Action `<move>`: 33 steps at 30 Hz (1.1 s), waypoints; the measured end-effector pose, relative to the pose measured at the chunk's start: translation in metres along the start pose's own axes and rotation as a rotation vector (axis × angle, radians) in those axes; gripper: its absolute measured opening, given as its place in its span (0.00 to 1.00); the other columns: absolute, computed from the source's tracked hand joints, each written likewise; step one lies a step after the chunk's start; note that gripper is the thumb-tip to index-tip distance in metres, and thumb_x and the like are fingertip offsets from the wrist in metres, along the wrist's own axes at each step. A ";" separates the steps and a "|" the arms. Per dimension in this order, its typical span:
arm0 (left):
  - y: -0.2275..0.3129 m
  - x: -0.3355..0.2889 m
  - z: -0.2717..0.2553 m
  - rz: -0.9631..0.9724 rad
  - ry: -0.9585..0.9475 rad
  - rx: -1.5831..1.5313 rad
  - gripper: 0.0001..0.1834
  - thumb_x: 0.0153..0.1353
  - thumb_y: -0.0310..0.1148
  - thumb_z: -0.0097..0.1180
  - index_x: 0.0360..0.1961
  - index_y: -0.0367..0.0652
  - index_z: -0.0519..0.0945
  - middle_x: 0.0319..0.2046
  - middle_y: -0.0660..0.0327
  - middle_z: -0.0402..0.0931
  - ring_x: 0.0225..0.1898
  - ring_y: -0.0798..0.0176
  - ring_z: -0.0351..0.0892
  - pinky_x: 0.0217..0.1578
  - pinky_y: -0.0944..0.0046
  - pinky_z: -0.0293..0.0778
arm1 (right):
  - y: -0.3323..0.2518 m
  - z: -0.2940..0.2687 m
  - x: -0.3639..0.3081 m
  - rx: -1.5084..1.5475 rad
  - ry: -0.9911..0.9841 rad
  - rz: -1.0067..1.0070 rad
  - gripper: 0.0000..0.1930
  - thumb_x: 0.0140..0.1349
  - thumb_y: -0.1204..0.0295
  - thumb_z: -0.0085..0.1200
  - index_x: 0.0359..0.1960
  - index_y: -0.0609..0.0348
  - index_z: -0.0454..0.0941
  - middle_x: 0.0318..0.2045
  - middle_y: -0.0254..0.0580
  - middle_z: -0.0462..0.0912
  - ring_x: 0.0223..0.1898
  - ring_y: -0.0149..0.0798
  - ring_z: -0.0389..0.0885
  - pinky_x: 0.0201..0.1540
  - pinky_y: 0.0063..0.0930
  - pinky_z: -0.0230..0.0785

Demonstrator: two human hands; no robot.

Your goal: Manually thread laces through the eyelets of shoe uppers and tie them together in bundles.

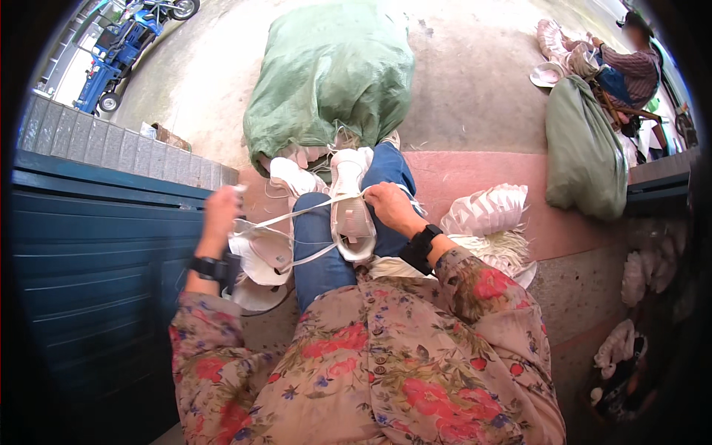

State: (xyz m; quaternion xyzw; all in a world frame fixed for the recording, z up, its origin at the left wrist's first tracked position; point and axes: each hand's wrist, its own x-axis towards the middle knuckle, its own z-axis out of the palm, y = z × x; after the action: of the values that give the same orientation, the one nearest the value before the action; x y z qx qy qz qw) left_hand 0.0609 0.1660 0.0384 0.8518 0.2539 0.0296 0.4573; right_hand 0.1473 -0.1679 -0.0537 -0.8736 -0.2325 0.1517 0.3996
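A white sneaker [347, 222] lies on my lap between my knees, its toe pointing away from me. My right hand [393, 205], above my right thigh, is closed in a pinch on a white shoelace [311, 209]. The lace stretches leftward across my left leg toward my left hand [220, 211], which is raised beside the knee. That hand is blurred, with its fingers curled and a lace strand meeting it. Another strand crosses low over my left thigh to the sneaker. A second white sneaker [291, 176] rests just beyond my left knee.
A large green sack [330, 70] stands in front of me with shoes at its mouth. More white shoes [261, 256] lie at my left; stacked shoe parts [486, 210] and laces [500, 248] at my right. A blue panel [96, 282] borders the left. A person [630, 70] sits far right behind another sack [586, 148].
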 end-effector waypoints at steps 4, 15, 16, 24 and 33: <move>0.030 -0.055 0.100 0.423 -0.310 0.216 0.09 0.58 0.29 0.44 0.32 0.36 0.74 0.22 0.57 0.72 0.22 0.64 0.72 0.27 0.64 0.69 | -0.008 0.000 0.005 0.049 -0.070 0.053 0.10 0.54 0.70 0.43 0.27 0.52 0.79 0.28 0.46 0.77 0.34 0.49 0.73 0.39 0.41 0.64; 0.071 -0.074 0.169 0.559 -0.193 0.506 0.10 0.55 0.30 0.46 0.35 0.39 0.76 0.24 0.54 0.77 0.27 0.55 0.77 0.25 0.60 0.71 | -0.019 -0.008 -0.003 -0.238 0.145 -0.073 0.06 0.51 0.70 0.47 0.24 0.53 0.77 0.29 0.40 0.75 0.38 0.45 0.71 0.39 0.41 0.63; 0.069 -0.071 0.170 0.558 -0.194 0.503 0.10 0.55 0.30 0.46 0.35 0.39 0.76 0.24 0.54 0.77 0.27 0.55 0.77 0.25 0.60 0.71 | -0.018 -0.007 -0.003 -0.239 0.143 -0.071 0.06 0.51 0.70 0.47 0.24 0.53 0.77 0.29 0.40 0.75 0.38 0.45 0.71 0.39 0.41 0.63; 0.055 -0.066 0.173 0.775 -0.278 0.957 0.04 0.47 0.28 0.48 0.25 0.41 0.73 0.17 0.57 0.75 0.22 0.58 0.78 0.19 0.62 0.72 | -0.012 0.000 -0.005 -0.322 0.139 -0.122 0.07 0.54 0.69 0.46 0.24 0.54 0.76 0.26 0.42 0.74 0.35 0.46 0.71 0.36 0.42 0.61; 0.054 -0.067 0.170 0.835 -0.309 0.983 0.03 0.42 0.29 0.51 0.19 0.42 0.74 0.16 0.58 0.74 0.20 0.60 0.77 0.17 0.63 0.71 | -0.031 -0.006 -0.012 -0.519 0.104 -0.201 0.09 0.50 0.65 0.51 0.24 0.56 0.78 0.28 0.40 0.74 0.38 0.43 0.70 0.37 0.39 0.61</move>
State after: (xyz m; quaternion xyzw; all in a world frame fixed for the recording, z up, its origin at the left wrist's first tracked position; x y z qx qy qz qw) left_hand 0.0728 -0.0195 -0.0049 0.9825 -0.1822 -0.0376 -0.0030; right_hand 0.1310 -0.1606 -0.0254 -0.9260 -0.3281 0.0016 0.1869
